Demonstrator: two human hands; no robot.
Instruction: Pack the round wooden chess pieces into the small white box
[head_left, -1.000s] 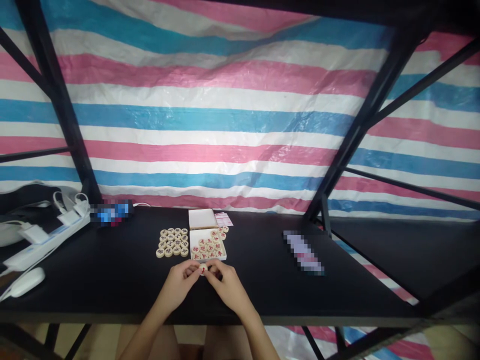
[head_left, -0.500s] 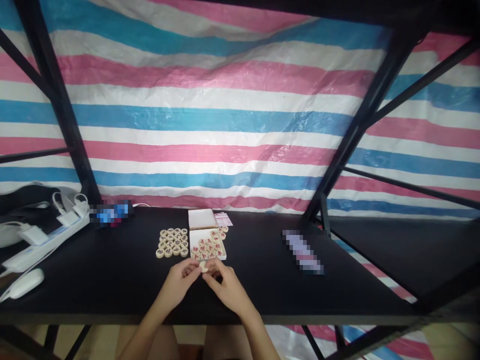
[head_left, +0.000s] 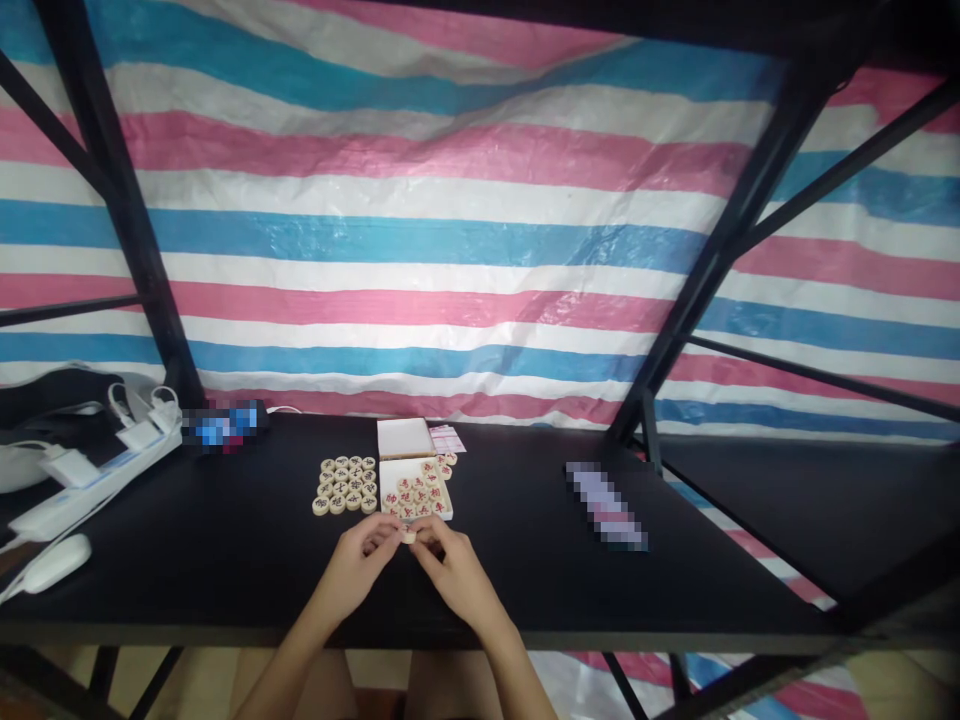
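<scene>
Left hand (head_left: pixel 364 552) and right hand (head_left: pixel 451 562) grasp one piece (head_left: pixel 408 537) at their fingertips, just off the front edge of the box (head_left: pixel 394 472); over the past second it has been turned, from marked face to blank pale side to tilted rim, so the piece remains in handling, not set down. Red pieces (head_left: pixel 406 497) inside the box and black pieces (head_left: pixel 353 489) by its left edge, on the table (head_left: pixel 225 560), are unchanged.

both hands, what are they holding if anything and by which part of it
A round piece, held by its rim: the left hand grips its left side; the right hand is at its right side, contact too small to confirm.
</scene>
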